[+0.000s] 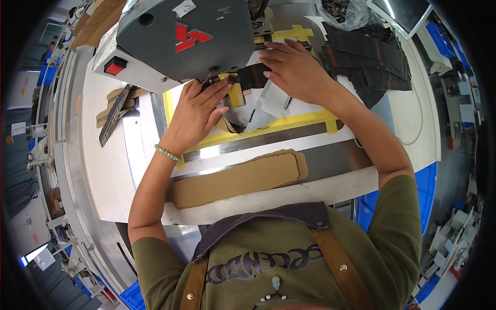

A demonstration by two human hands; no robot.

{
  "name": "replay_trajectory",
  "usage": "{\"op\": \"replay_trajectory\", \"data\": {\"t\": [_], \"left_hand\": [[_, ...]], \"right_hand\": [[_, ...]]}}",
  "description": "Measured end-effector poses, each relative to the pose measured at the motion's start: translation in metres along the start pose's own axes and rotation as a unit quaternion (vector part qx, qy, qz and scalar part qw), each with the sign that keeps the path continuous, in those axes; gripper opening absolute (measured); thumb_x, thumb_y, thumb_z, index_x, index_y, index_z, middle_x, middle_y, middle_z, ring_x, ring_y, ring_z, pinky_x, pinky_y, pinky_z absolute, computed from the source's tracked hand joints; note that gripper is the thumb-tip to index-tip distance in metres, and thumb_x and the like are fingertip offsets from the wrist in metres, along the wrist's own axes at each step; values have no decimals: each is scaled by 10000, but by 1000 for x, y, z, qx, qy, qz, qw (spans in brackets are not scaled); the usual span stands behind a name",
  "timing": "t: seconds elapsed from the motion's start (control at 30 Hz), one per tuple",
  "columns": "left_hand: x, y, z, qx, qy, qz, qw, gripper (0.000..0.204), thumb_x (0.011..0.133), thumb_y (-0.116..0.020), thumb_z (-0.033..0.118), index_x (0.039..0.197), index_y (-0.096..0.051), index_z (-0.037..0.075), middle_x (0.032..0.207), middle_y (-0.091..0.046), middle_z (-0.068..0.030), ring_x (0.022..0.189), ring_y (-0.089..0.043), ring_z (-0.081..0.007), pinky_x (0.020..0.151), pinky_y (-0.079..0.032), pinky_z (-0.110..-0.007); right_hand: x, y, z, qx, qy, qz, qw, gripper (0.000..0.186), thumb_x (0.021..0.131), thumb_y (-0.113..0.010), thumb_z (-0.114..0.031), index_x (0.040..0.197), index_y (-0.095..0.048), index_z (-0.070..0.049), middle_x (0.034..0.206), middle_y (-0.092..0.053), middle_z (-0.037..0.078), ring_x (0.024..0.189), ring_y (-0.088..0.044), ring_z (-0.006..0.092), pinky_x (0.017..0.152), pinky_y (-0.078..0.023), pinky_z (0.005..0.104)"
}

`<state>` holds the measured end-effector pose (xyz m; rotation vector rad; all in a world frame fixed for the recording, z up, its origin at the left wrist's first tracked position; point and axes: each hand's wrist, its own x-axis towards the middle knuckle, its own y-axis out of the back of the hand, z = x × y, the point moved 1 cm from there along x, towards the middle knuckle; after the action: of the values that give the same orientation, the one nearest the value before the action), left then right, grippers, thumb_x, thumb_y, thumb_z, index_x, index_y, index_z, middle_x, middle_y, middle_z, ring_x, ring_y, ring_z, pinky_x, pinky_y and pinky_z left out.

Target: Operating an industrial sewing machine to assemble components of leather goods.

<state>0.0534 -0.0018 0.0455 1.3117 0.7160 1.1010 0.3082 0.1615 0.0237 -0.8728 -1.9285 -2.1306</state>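
- On a pale workbench point(103, 170) with a shiny metal plate point(268, 142) let into it, a grey sewing machine head point(181, 41) fills the upper middle of the view, with a red switch on its left end.
- Along the near edge of the bench lies a long stack of tan cardboard-coloured pieces point(237, 178), its long axis running left to right and rising slightly toward the right.
- To the upper right sits a heap of dark brown strips point(372, 62), overlapping loosely.
- Yellow tape point(279, 124) marks out a frame on the bench around the sewing area.
- The left hand point(196, 116) lies flat with fingers together, pressing down just left of the needle area; a beaded bracelet circles its wrist.
- The right hand point(294, 70) rests palm down, fingers spread a little, on the work from the right side.
- Between the two hands a small dark strip point(253, 75) lies under the machine head, long axis running left to right; both hands press on it rather than grip it.
- Blue crates and other benches ring the blurred edges of the room.
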Motion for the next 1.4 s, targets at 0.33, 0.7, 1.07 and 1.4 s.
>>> {"op": "replay_trajectory", "data": {"t": [0.33, 0.7, 1.07, 1.4], "left_hand": [[4, -7, 0, -18, -5, -1, 1000, 514, 1101, -503, 326, 1534, -607, 68, 1563, -612, -124, 1434, -475, -445, 1227, -308, -537], [13, -14, 21, 30, -52, 16, 998, 561, 1061, -610, 357, 1466, -611, -31, 1572, -579, -183, 1481, -463, -383, 1246, -296, -525], [20, -19, 36, 33, -25, 34, 999, 539, 1018, -674, 367, 1371, -646, -39, 1525, -592, -238, 1452, -491, -370, 1235, -319, -523], [17, -26, 36, 24, 35, 70, 997, 523, 985, -708, 341, 1411, -642, 44, 1491, -548, -175, 1429, -465, -403, 1201, -340, -549]], "right_hand": [[-7, -11, -25, 158, 71, 14, 985, 256, 936, -705, -103, 1158, -786, -6, 1319, -753, 123, 1234, -668, 316, 1156, -496, 447], [-4, -12, -31, 171, 61, 31, 983, 200, 941, -686, -89, 1100, -741, 21, 1192, -725, 111, 1186, -679, 305, 1046, -560, 412], [-1, -18, -24, 174, -11, 50, 983, 211, 906, -703, -84, 1107, -746, -35, 1201, -734, 62, 1106, -720, 255, 936, -602, 352], [10, -26, -21, 81, 73, 38, 993, 286, 851, -705, -90, 1128, -771, -62, 1137, -720, 32, 1044, -726, 224, 894, -617, 345]]}}
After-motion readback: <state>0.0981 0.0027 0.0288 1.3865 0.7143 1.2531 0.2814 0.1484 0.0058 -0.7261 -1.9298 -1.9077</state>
